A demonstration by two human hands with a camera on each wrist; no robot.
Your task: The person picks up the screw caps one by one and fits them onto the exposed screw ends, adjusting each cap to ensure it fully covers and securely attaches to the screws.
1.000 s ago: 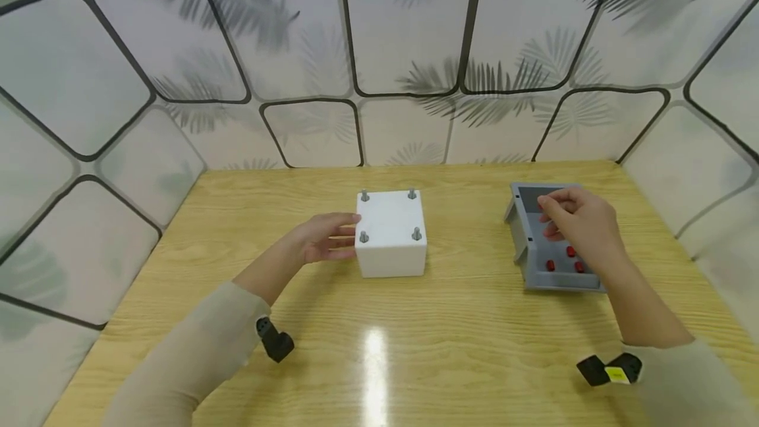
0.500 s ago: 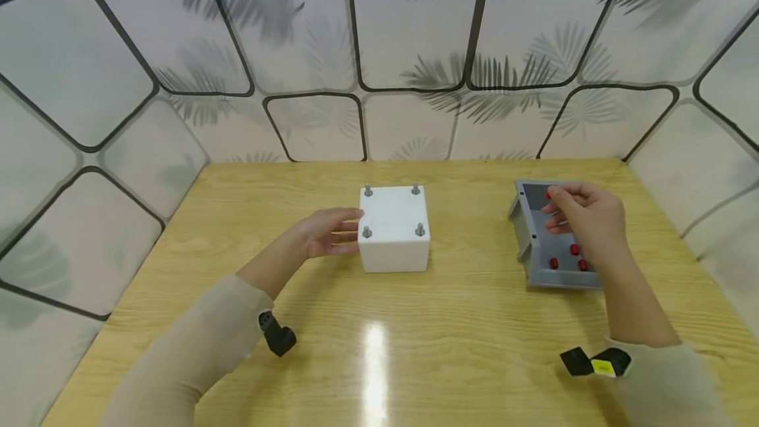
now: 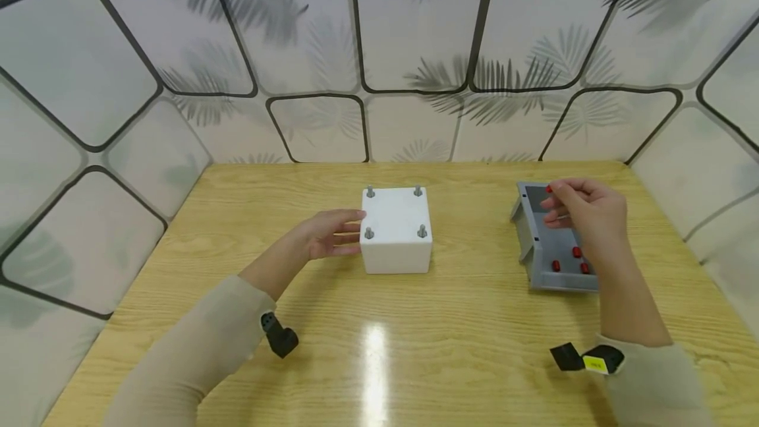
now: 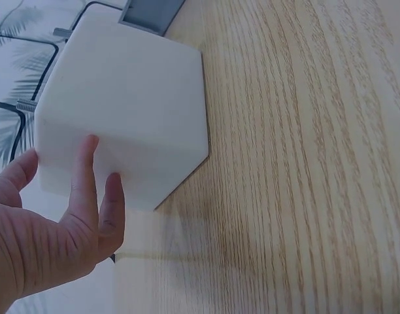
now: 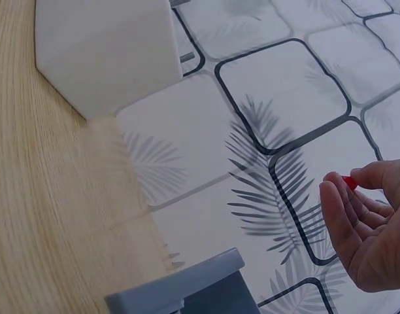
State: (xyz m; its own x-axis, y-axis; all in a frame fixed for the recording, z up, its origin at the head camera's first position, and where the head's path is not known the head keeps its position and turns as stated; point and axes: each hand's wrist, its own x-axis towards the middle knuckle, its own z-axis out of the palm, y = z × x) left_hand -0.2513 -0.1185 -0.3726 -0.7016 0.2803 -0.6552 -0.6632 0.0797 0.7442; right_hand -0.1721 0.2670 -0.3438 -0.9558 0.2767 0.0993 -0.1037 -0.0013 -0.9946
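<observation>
Left hand (image 3: 329, 236): fingers extended, touching left side of white boxy block (image 3: 395, 216) with four upright metal bolts (image 3: 422, 232), on wood-grain table (image 3: 468, 328). Rightward: grey rectangular tray (image 3: 548, 281) containing red cylinders (image 3: 555, 265); over it, right hand (image 3: 595, 216) pinches small red piece (image 5: 349, 182), thumb against fingertip.

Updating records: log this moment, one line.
left hand: touches white block | right hand: pinches red piece above gray tray | tray: red pieces inside
</observation>
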